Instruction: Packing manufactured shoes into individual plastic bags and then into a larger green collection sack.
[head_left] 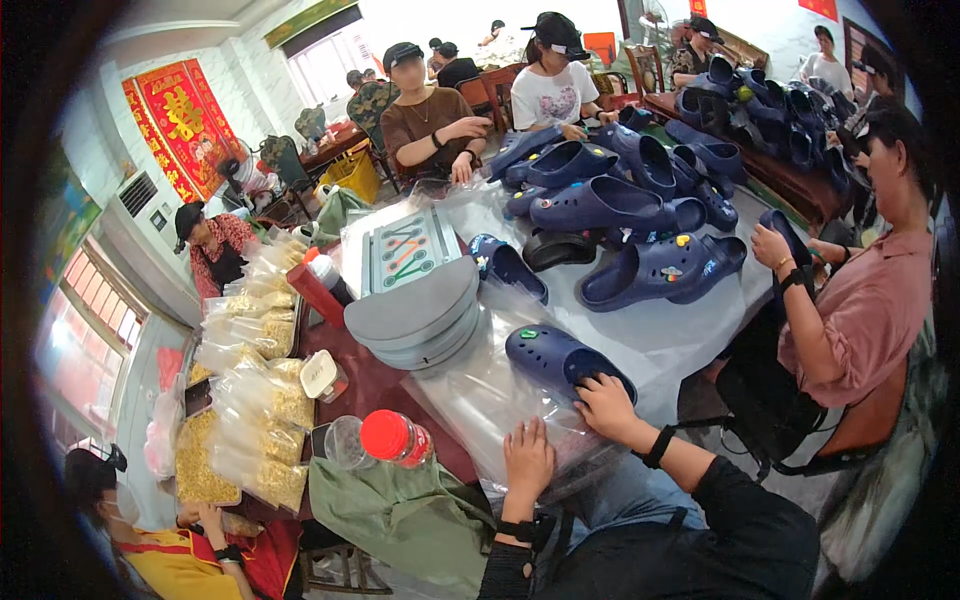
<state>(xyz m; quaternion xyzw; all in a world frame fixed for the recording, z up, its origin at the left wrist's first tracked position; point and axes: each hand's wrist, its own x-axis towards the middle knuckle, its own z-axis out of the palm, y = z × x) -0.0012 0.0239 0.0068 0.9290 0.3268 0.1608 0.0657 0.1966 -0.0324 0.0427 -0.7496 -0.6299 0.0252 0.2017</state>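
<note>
A navy-blue foam clog (540,357) with holes in its upper and a small green charm lies on the table before me, its toe to the far left. My right hand (607,408) grips it at the heel opening, the fingertips bent over the rim. My left hand (528,460) lies flat, fingers stretched, on clear plastic bags (470,385) at the table's near edge. Beyond, a large pair of navy clogs (665,270) carries colourful charms. A heap of similar clogs (600,205) rises behind it.
Left of the bags stand grey rounded pieces (420,315) in a stack, a printed sheet (408,250), a red-lidded jar (395,437) and bags of small yellow pieces (262,400). Green cloth (400,520) hangs near my left arm. A co-worker (850,300) at the right handles another clog.
</note>
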